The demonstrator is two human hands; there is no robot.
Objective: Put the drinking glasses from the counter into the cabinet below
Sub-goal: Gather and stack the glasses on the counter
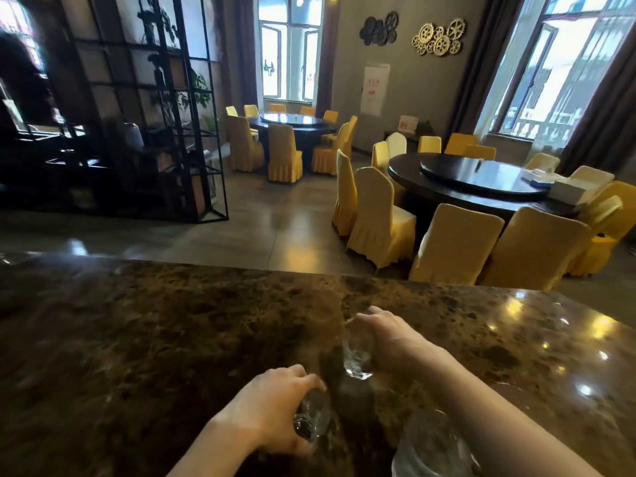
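The counter (172,339) is dark brown speckled polished stone, glossy with window reflections at its right end. A clear drinking glass (358,356) stands near its middle, and a larger clear glass vessel (430,449) sits at the near edge, blurred.

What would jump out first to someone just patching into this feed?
Two hands at bottom centre, each in a grip on a clear glass: the left hand on the near glass, the right hand on the far glass, over the dark marble counter. Beyond it, yellow-covered chairs ring round tables.
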